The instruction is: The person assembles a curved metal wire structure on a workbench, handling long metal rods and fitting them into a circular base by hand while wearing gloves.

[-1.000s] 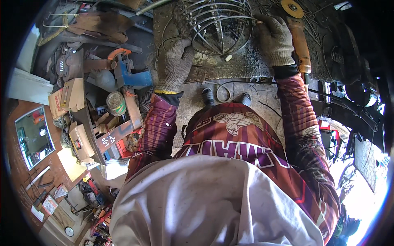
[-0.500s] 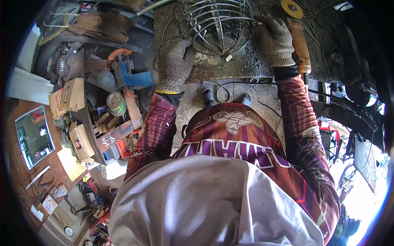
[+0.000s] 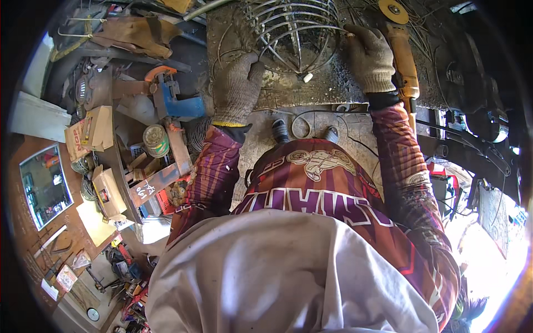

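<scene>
A cage-like frame of bent metal rods (image 3: 295,34) stands on the dark, worn workbench (image 3: 283,95) in front of me. Both my hands wear grey knit work gloves. My left hand (image 3: 239,86) is at the frame's near left side, fingers curled in at the rod there; the exact grip is partly hidden. At the right side, my right hand (image 3: 371,58) pinches the end of a curved rod between thumb and fingers. A small whitish piece (image 3: 307,77) sits by the frame's near tip.
An orange angle grinder (image 3: 403,61) with a yellowish disc (image 3: 393,11) lies right of my right hand. Thin rods (image 3: 425,41) lie beyond it. To the left are a blue clamp-like tool (image 3: 183,105), a round tin (image 3: 156,139) and cardboard boxes (image 3: 97,127). A cable (image 3: 355,139) runs along the floor.
The rod frame has shifted slightly, its near loop looking flatter. My right hand has moved a little left, and both hands stay at the frame's sides.
</scene>
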Action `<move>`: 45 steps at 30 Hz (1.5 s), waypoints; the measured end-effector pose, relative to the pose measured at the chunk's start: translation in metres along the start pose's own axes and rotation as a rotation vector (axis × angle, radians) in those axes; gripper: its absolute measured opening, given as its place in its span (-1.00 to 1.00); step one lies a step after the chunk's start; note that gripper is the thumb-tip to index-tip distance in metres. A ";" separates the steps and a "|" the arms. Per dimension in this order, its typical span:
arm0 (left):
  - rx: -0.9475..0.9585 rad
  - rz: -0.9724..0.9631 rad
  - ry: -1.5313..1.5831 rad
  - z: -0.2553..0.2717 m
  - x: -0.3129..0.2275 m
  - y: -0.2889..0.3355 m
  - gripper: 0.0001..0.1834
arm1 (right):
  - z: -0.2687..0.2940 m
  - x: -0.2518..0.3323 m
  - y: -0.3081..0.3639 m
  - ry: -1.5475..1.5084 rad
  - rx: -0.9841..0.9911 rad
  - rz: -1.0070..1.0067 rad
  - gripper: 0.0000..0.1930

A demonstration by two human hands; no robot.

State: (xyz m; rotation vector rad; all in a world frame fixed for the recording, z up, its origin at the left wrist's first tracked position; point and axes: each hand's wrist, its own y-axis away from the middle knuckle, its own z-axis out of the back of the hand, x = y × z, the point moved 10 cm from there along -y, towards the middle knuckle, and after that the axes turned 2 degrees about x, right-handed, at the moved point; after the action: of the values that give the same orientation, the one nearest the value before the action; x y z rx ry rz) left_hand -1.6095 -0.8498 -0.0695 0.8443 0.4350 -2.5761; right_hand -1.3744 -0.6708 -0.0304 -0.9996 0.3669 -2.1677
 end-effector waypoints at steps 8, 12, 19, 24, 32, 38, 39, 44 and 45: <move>-0.052 -0.029 0.119 -0.017 0.019 0.001 -0.73 | -0.005 -0.005 -0.001 -0.001 -0.005 -0.011 -0.78; 0.000 -0.026 0.111 -0.016 0.017 -0.003 -0.73 | 0.002 0.003 -0.008 -0.003 -0.023 -0.002 -0.79; 0.016 -0.133 0.147 -0.017 0.013 -0.003 -0.70 | 0.002 0.001 -0.008 -0.018 -0.050 0.010 -0.79; 0.004 -0.098 0.186 -0.021 0.022 -0.002 -0.70 | 0.001 0.005 -0.009 0.003 -0.047 0.033 -0.78; -0.044 -0.052 0.148 -0.019 0.019 -0.002 -0.70 | 0.001 0.003 -0.007 -0.007 -0.035 -0.011 -0.78; -0.053 -0.030 0.098 -0.016 0.016 -0.001 -0.71 | 0.000 0.001 -0.005 0.002 -0.032 -0.017 -0.78; -0.048 -0.032 0.065 -0.016 0.017 -0.001 -0.71 | 0.000 0.001 -0.005 0.018 -0.034 -0.005 -0.78; -0.090 -0.063 0.002 -0.009 0.014 0.001 -0.74 | -0.005 -0.004 0.001 0.014 -0.021 -0.037 -0.78; -0.078 -0.065 -0.041 -0.001 0.002 0.000 -0.74 | -0.006 -0.006 0.002 0.022 -0.016 -0.054 -0.78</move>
State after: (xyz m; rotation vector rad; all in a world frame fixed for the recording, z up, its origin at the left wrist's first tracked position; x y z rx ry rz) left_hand -1.6107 -0.8500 -0.0720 0.7613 0.5555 -2.6120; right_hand -1.3747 -0.6682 -0.0387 -1.0063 0.3723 -2.2287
